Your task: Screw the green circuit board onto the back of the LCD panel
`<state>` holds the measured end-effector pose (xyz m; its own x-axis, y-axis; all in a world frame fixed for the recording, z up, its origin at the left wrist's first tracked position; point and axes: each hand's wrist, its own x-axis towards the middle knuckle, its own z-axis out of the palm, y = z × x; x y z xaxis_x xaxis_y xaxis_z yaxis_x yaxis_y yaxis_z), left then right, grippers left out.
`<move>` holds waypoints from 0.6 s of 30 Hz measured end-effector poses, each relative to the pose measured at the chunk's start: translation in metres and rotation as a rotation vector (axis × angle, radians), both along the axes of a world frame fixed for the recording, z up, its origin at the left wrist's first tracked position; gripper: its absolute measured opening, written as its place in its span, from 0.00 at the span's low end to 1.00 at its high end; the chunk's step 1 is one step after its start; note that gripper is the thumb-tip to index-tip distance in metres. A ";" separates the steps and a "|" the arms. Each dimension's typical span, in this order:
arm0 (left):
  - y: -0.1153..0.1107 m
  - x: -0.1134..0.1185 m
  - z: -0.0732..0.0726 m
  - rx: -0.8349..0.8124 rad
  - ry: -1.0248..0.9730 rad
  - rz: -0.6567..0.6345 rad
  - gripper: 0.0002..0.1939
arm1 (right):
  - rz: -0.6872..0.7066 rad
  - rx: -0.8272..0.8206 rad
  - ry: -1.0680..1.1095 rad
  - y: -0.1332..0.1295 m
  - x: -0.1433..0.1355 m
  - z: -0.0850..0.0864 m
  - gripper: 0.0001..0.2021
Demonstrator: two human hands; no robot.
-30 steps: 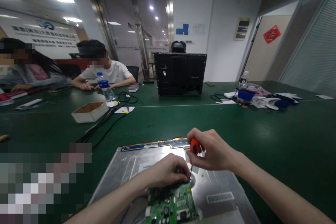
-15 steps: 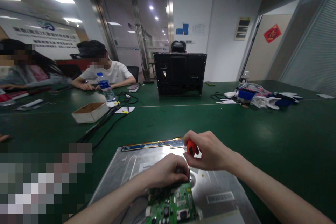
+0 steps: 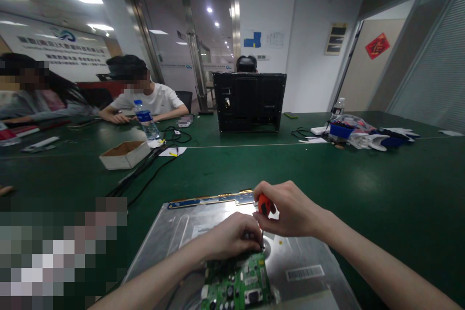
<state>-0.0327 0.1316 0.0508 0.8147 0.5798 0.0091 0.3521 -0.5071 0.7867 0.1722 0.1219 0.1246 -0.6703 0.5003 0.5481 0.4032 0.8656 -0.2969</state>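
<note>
My right hand [image 3: 286, 208] grips the orange handle of a screwdriver [image 3: 264, 205], its thin shaft pointing down at the upper right corner of a green circuit board [image 3: 238, 281]. Close against the screwdriver's tip, my left hand [image 3: 234, 236] has its fingers curled in at the board's top edge; what they pinch is hidden. The board lies on a silver metal panel [image 3: 305, 254] that carries a barcode label. Along the panel's far edge runs a narrow blue circuit strip [image 3: 210, 200].
Black cables [image 3: 145, 169] and an open cardboard box [image 3: 125, 155] lie left of the panel, near a water bottle [image 3: 146, 121]. A black monitor housing [image 3: 249, 101] stands across the green table. Bags and gloves [image 3: 366, 133] are heaped at the far right. Two people sit at the left.
Both hands stay in nearly the same place. The screwdriver's handle has turned slightly in my right hand.
</note>
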 end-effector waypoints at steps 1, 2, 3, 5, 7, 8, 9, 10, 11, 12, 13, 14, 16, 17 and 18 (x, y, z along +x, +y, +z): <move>0.000 0.000 0.000 0.001 0.000 -0.001 0.06 | 0.007 -0.002 -0.004 0.000 0.000 0.001 0.09; 0.000 0.000 0.000 0.003 -0.001 -0.001 0.06 | 0.015 -0.004 -0.009 -0.001 0.001 0.003 0.09; 0.000 0.000 0.000 0.004 -0.001 0.000 0.06 | 0.022 -0.006 -0.013 -0.001 0.002 0.004 0.09; 0.000 0.000 0.000 0.008 -0.002 0.001 0.06 | 0.030 -0.010 -0.024 -0.003 0.003 0.007 0.08; 0.000 0.000 0.000 0.011 -0.003 0.004 0.06 | 0.035 -0.021 -0.038 -0.004 0.005 0.010 0.08; 0.000 0.000 0.000 0.013 -0.004 0.005 0.06 | 0.038 -0.030 -0.045 -0.005 0.006 0.011 0.08; 0.000 0.000 0.000 0.015 -0.004 0.007 0.06 | 0.041 -0.042 -0.055 -0.005 0.006 0.013 0.08; 0.000 0.000 0.000 0.016 -0.004 0.008 0.06 | 0.045 -0.054 -0.065 -0.006 0.007 0.015 0.08; 0.000 0.000 0.000 0.017 -0.004 0.008 0.06 | 0.050 -0.066 -0.075 -0.007 0.008 0.016 0.08; 0.000 -0.001 -0.001 0.017 -0.005 0.008 0.06 | 0.052 -0.076 -0.089 -0.008 0.009 0.019 0.07; 0.000 -0.001 -0.001 0.017 -0.005 0.009 0.06 | 0.051 -0.084 -0.105 -0.009 0.010 0.021 0.07; 0.000 -0.001 -0.001 0.016 -0.005 0.009 0.06 | 0.046 -0.089 -0.125 -0.010 0.011 0.023 0.06; 0.001 -0.001 -0.001 0.015 -0.005 0.011 0.07 | 0.033 -0.091 -0.170 -0.011 0.014 0.028 0.06; 0.001 -0.001 -0.002 0.015 -0.005 0.013 0.07 | 0.023 -0.091 -0.193 -0.012 0.015 0.030 0.07; 0.001 -0.001 -0.002 0.015 -0.006 0.015 0.08 | 0.014 -0.089 -0.210 -0.012 0.016 0.031 0.08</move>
<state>-0.0337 0.1325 0.0490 0.8060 0.5915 0.0227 0.3552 -0.5138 0.7809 0.1879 0.1095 0.1560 -0.7722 0.5304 0.3500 0.4526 0.8457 -0.2829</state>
